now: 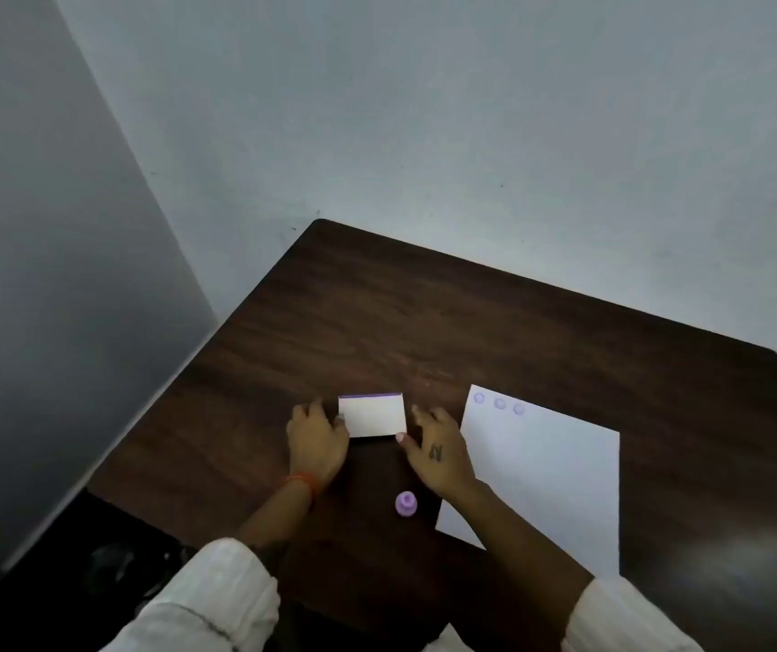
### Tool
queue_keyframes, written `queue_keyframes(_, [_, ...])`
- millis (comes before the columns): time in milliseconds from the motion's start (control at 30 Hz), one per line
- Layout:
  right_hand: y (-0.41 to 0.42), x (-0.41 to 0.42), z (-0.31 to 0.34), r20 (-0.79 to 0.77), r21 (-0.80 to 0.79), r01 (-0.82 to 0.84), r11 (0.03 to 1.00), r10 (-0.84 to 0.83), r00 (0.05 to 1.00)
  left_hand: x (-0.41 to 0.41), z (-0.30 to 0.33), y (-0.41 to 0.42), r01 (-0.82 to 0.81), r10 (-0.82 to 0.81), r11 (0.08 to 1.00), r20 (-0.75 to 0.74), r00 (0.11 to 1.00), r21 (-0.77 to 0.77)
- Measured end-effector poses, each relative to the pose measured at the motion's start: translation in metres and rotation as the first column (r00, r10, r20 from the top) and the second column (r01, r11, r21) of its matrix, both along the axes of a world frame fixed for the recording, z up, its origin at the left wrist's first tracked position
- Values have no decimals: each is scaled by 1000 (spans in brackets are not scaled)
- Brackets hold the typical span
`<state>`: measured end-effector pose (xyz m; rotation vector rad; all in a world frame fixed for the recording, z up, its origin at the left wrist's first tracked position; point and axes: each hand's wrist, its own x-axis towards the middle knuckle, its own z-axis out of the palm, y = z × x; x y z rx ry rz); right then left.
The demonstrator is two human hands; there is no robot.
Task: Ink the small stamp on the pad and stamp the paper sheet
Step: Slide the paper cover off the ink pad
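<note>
The ink pad [371, 415] is a white rectangular case with a purple far edge, lying closed on the dark wooden table [424, 331]. My left hand [316, 440] touches its left side with the fingertips. My right hand [438, 451] touches its right side, thumb at the near right corner. The small purple stamp [406, 504] stands alone on the table nearer me, between my forearms. The white paper sheet [546, 477] lies to the right, with three faint purple round prints [499, 404] along its far left edge.
The table sits in a corner, with a pale wall behind it and a grey wall on the left. Its left edge runs diagonally toward me. My right forearm covers the paper's near left corner.
</note>
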<state>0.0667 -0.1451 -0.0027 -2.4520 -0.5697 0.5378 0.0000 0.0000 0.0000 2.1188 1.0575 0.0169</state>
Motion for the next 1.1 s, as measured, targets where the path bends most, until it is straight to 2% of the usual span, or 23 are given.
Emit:
queue_keyframes(67, [9,3,-1,-48,20,27,999,-26,999,3,-1,5,-2,2,999,4,1000,-40])
queue_keyframes(233, [22,5,-3,-12,16,41,999,-41,999,6,-7,7,114,-108,991,94,990,-70])
queue_keyframes(367, [25,5,-4,17,7,85,996,-85,996,6,-3,8,103,-97,992,88,991,-66])
queue_keyframes(533, [31,-3,1,68,93,173,981,-180,981,-1,5,9,90,-82,995,128,988,-53])
queue_keyframes(733, [36,-28,5,45,149,64,987,-72,996,-48,10,14,-9,6,1000,185,983,13])
queue_keyframes(833, [41,-43,6,14,177,-14,984,12,1000,-71,4,17,-60,54,997,153,987,39])
queue_keyframes(1100, [52,-61,-4,-25,36,-111,993,112,993,-94,-9,22,-103,99,993,66,993,63])
